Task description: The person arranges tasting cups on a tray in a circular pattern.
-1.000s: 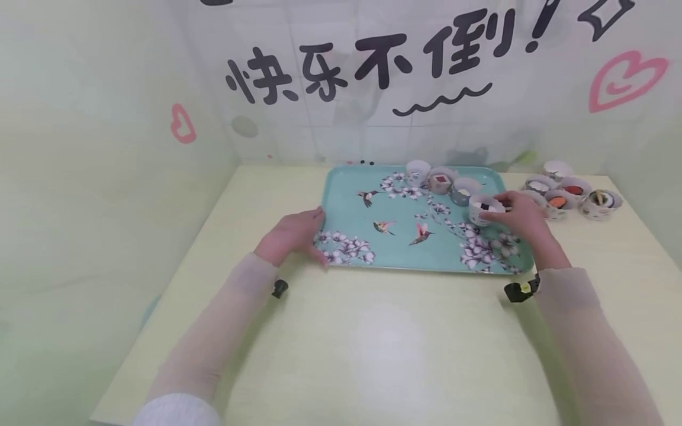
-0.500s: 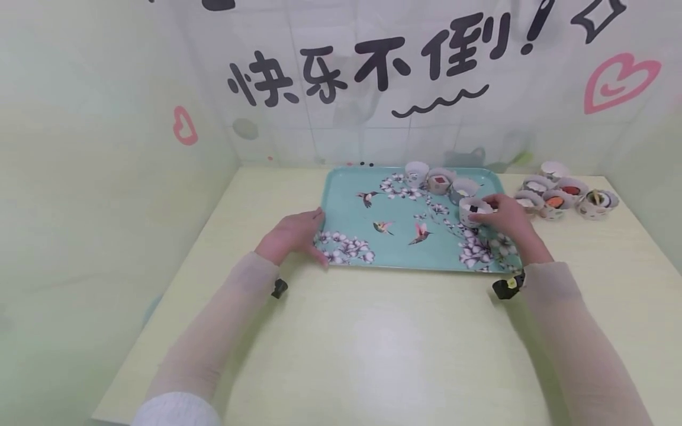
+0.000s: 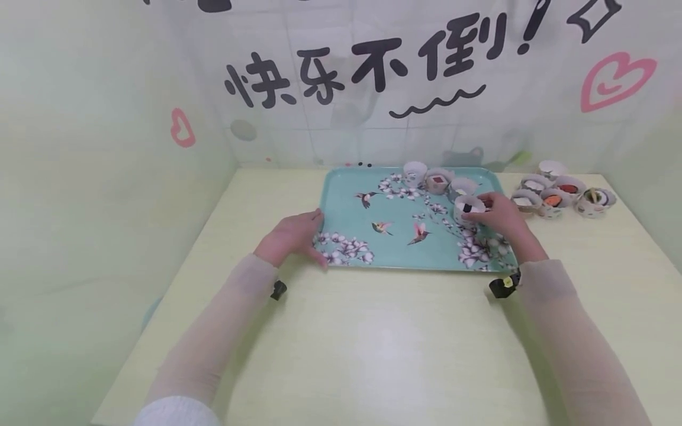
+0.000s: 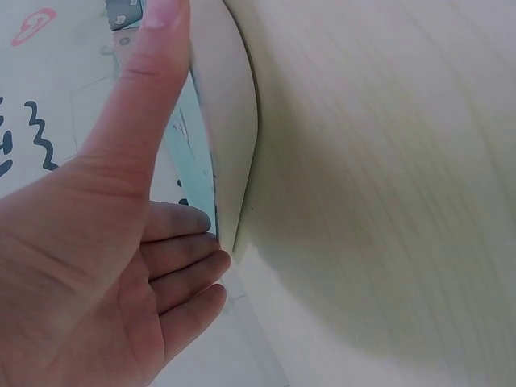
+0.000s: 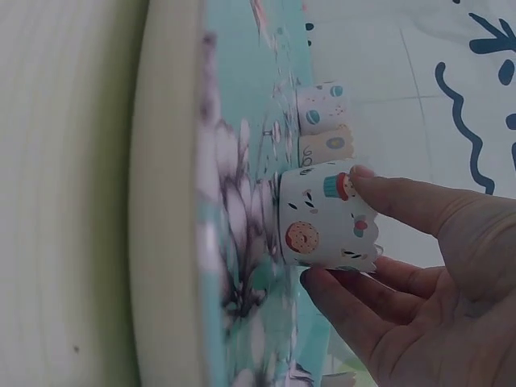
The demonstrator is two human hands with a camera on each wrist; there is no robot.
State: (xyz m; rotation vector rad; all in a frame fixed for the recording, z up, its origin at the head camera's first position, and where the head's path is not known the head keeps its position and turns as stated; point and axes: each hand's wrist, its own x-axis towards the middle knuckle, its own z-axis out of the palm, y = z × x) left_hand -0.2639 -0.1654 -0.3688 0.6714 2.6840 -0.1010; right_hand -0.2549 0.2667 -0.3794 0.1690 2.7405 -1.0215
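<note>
A paper baking cup (image 5: 322,218) with cupcake and doughnut prints is pinched between the thumb and fingers of my right hand (image 3: 505,220). Something dark and white lies inside the cup. It stands upright at the right part of a turquoise tray (image 3: 405,251) with blossoms and birds; its base meets or nearly meets the surface. In the head view a white cup (image 3: 414,174), a cup with a red piece (image 3: 438,181) and a grey-blue cup (image 3: 461,188) line up behind it. My left hand (image 3: 290,236) touches the tray's left front corner, thumb extended, fingers lightly bent.
On the table (image 3: 373,343) right of the tray, several more paper cups cluster, one with an orange piece (image 3: 552,201) and one with a red piece (image 3: 569,188). A wall with black lettering (image 3: 378,62) rises behind the table, and another wall (image 3: 106,177) borders it on the left.
My right hand has shifted left with the baking cup, bringing it closer to the grey-blue cup. The left hand keeps its place at the tray corner.
</note>
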